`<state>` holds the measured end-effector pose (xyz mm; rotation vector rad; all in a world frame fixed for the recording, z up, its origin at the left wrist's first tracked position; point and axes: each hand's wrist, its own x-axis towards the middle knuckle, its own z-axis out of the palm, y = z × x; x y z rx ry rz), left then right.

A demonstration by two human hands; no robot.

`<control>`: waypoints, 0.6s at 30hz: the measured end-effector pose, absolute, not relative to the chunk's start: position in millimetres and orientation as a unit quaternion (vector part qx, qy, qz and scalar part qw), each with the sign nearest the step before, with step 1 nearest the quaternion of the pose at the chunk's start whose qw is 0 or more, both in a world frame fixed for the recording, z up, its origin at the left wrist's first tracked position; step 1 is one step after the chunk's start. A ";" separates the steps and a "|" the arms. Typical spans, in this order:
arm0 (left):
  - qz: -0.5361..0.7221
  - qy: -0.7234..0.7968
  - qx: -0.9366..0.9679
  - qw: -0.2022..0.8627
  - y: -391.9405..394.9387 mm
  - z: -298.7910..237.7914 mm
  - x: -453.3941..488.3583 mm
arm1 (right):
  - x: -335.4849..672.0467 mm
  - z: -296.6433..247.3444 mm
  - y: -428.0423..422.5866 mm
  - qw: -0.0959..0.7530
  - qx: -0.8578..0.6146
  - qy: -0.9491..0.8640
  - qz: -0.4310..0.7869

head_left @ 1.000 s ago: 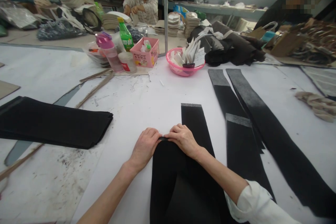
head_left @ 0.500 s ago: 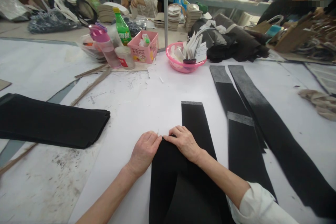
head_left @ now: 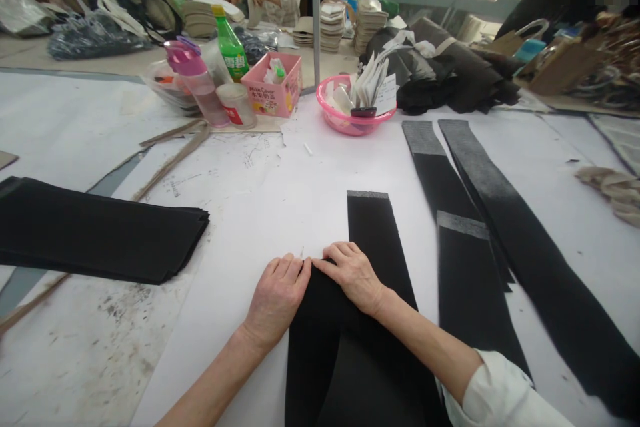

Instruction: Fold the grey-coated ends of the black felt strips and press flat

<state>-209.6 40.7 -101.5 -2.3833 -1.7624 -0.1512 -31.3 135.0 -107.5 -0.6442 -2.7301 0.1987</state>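
Observation:
My left hand (head_left: 279, 295) and my right hand (head_left: 352, 273) meet at the top edge of a black fabric piece (head_left: 345, 360) lying on the white table (head_left: 280, 200). The fingers of both hands are curled and pressed onto that edge, pinching it. The fabric runs down toward me under my right forearm. Just beyond my right hand lies a narrower black strip (head_left: 373, 233) with a grey end.
A stack of black fabric sheets (head_left: 95, 230) lies at the left. More long black strips (head_left: 480, 213) lie at the right. A pink bowl (head_left: 355, 121), pink box (head_left: 273, 93), green bottle (head_left: 230, 47) and pink cup (head_left: 197, 83) stand behind. Two other people sit at the far tables.
My left hand slid slightly toward me and its fingers now lie flatter over the fabric edge. The view tilted a little; the fabric stays in place.

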 end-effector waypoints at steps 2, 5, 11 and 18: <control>-0.047 -0.592 -0.800 0.086 40.8 -101.1 -208.8 | -31.3 -107.8 134.9 0.163 -0.227 -0.958 0.071; -0.045 -0.591 -0.800 0.092 40.3 -100.8 -208.1 | -32.2 -106.2 133.7 0.158 -0.223 -0.960 0.060; -0.028 -0.597 -0.794 0.115 38.3 -100.5 -209.1 | -34.2 -102.8 130.7 0.149 -0.217 -0.964 0.034; -0.022 -0.608 -0.784 0.125 32.3 -102.0 -213.0 | -32.7 -104.5 130.4 0.167 -0.221 -0.960 0.040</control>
